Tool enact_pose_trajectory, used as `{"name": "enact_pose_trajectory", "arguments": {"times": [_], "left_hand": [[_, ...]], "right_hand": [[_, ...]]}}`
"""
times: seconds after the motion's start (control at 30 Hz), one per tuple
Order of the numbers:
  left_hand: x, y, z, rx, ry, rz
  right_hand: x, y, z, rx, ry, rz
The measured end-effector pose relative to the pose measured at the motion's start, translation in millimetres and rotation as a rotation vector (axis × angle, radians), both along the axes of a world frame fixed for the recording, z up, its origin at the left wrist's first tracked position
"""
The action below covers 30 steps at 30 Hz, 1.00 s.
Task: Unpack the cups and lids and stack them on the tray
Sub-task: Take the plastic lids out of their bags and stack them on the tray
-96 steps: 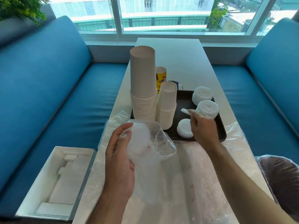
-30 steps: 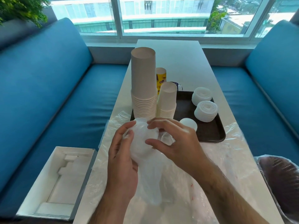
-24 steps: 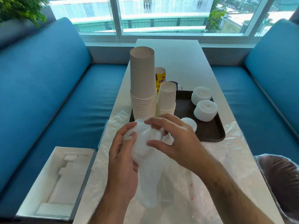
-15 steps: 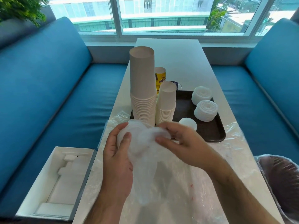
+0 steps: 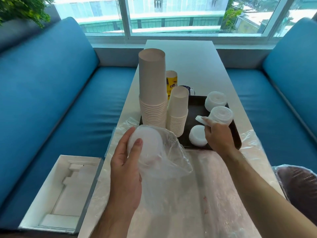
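My left hand (image 5: 125, 170) grips a clear plastic bag (image 5: 164, 162) with white lids (image 5: 145, 143) still inside it, held above the table's near half. My right hand (image 5: 218, 136) is over the dark tray (image 5: 237, 140) and pinches a single white lid (image 5: 199, 119) next to the middle lid stack (image 5: 222, 115). Two more lid stacks stand on the tray, one at the back (image 5: 215, 100) and a low one at the front (image 5: 198, 135). A tall stack of paper cups (image 5: 152, 90) and a shorter stack (image 5: 178, 110) fill the tray's left side.
Clear plastic wrap (image 5: 197, 194) covers the near part of the white table (image 5: 180, 54). A yellow printed cup (image 5: 171, 81) stands behind the cup stacks. An open white box (image 5: 58, 191) with foam lies on the blue sofa at left. A lined bin (image 5: 300, 182) sits at right.
My right hand has pulled one lid out of the bag and carried it right, to the middle lid stack on the tray. My left hand keeps hold of the bag.
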State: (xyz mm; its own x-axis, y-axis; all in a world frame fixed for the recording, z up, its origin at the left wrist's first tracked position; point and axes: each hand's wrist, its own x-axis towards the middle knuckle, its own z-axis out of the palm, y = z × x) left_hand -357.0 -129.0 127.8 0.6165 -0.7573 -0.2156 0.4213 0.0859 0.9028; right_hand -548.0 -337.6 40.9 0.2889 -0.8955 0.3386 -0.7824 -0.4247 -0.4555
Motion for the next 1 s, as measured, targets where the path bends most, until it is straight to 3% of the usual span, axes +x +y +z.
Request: {"name": "enact_pose_trajectory", "arguments": {"times": [0.47, 0.73, 1.0], "left_hand": [[2.0, -1.2, 0.9, 0.034, 0.035, -0.014], [0.8, 0.4, 4.1, 0.044, 0.041, -0.014], [-2.8, 4.2, 7.0, 0.061, 0.059, -0.012]], "right_hand": [[-1.5, 3.3, -20.5, 0.143, 0.366, 0.076], [-2.5, 11.0, -34.2, 0.025, 0.28, 0.024], [4.3, 21.5, -19.1, 0.075, 0.191, 0.035]]}}
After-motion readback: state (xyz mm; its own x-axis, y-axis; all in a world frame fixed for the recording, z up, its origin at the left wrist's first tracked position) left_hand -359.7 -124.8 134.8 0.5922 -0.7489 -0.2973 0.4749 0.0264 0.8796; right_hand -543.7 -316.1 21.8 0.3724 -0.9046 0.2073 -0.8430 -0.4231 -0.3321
